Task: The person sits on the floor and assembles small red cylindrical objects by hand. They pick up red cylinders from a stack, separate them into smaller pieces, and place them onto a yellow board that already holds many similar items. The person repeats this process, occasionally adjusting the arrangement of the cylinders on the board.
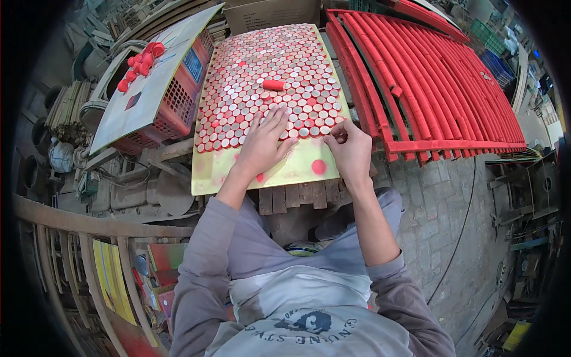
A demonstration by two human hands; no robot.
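Many small round pieces (250,71) with red sides and pale tops stand packed tightly together on a pale yellow board (285,172). A few show red tops. One red cylinder (273,85) lies on its side on top of them. My left hand (264,143) rests flat over the near edge of the pack, fingers stretched forward onto the tops. At the pack's near right corner, my right hand (352,152) has thumb and fingers pinched together beside the last pieces. Whatever is between those fingertips is hidden. A round red spot (319,167) marks the board's bare near strip.
On the right stands a rack (404,146) of long red rods. To the left, a pale panel (143,101) holding red scraps (141,62) lies over a red plastic crate (178,110). A cardboard box (273,15) stands behind. A curved wooden rail (101,225) is at lower left.
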